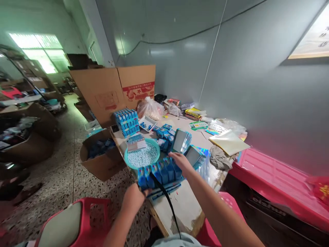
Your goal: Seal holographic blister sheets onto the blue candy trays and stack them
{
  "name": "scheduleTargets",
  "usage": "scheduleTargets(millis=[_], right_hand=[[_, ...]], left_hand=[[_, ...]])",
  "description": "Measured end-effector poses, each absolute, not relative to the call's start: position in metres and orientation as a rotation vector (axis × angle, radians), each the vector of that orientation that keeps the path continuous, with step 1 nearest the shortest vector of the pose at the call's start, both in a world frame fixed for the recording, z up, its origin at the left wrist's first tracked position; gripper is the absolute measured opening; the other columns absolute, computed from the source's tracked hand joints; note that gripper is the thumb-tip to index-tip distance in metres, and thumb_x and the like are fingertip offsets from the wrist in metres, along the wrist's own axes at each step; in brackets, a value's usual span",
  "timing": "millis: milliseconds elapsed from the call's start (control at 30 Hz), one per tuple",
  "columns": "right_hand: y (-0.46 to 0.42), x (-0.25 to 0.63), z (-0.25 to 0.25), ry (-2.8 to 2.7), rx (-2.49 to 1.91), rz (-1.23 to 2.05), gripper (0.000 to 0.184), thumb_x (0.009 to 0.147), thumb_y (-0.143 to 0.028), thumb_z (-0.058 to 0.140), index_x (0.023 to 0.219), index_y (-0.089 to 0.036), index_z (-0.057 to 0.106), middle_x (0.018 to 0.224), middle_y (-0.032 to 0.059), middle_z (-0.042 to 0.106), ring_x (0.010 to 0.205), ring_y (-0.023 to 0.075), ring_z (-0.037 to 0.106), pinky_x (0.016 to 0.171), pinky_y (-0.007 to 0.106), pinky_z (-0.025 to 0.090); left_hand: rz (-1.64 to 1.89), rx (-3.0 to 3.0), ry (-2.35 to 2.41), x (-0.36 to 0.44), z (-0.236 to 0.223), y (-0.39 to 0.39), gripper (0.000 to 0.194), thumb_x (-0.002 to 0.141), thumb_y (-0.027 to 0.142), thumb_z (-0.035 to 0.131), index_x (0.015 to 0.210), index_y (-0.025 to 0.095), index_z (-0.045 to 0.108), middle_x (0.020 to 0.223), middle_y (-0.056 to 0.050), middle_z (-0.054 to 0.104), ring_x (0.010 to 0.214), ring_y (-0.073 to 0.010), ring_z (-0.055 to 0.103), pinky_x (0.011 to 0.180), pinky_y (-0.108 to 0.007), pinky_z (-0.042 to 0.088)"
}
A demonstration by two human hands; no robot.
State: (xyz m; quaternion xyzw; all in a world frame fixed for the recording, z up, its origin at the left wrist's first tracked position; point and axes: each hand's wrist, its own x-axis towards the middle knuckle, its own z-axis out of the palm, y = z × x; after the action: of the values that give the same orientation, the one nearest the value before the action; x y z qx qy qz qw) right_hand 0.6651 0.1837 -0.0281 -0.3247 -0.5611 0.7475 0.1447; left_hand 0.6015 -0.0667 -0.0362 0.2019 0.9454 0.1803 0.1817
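Note:
A row of small blue packs [161,171], side by side, spans the space between my two hands over the near table edge. My left hand [135,195] is closed around its left end. Fingers of my right hand [181,163] press on the upper right end. Beneath the row lie flat blue cards [167,189], partly hidden. Just behind is a teal basin [157,146] of pale beads [144,157], with a printed card pack [136,143] resting across its rim. Beyond my right hand stand stacks of blue-edged cards [180,140].
A block of stacked blue packs [127,121] and a white tray [148,122] stand farther back. A tall cardboard box [102,92] rises behind them. Left of the table sits an open carton [102,168]; a pink stool [77,219] is nearby. A black strap [166,195] hangs in front.

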Motion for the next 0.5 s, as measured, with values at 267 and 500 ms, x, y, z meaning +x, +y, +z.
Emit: scheduleTargets(millis=[267, 500], right_hand=[[0.188, 0.677, -0.050, -1.449, -0.964, 2.263, 0.049, 0.066, -0.049, 0.078, 0.102, -0.017, 0.071, 0.091, 0.0074, 0.075, 0.076, 0.0213, 0.068, 0.067, 0.031, 0.053], [0.176, 0.711, -0.087, -1.281, -0.986, 2.089, 0.044, 0.070, -0.055, 0.066, 0.099, -0.023, 0.071, 0.120, 0.0092, 0.070, 0.119, 0.0289, 0.061, 0.087, 0.035, 0.054]], left_hand=[[0.486, 0.693, 2.641, 0.601, -0.054, -0.080, 0.026, 0.071, 0.038, 0.073, 0.087, 0.017, 0.074, 0.096, -0.014, 0.076, 0.094, -0.0295, 0.070, 0.074, -0.030, 0.046], [1.351, 0.439, 2.061, 0.592, -0.083, -0.109, 0.060, 0.075, 0.042, 0.070, 0.128, 0.016, 0.060, 0.113, -0.010, 0.074, 0.106, -0.0251, 0.068, 0.087, -0.031, 0.052]])
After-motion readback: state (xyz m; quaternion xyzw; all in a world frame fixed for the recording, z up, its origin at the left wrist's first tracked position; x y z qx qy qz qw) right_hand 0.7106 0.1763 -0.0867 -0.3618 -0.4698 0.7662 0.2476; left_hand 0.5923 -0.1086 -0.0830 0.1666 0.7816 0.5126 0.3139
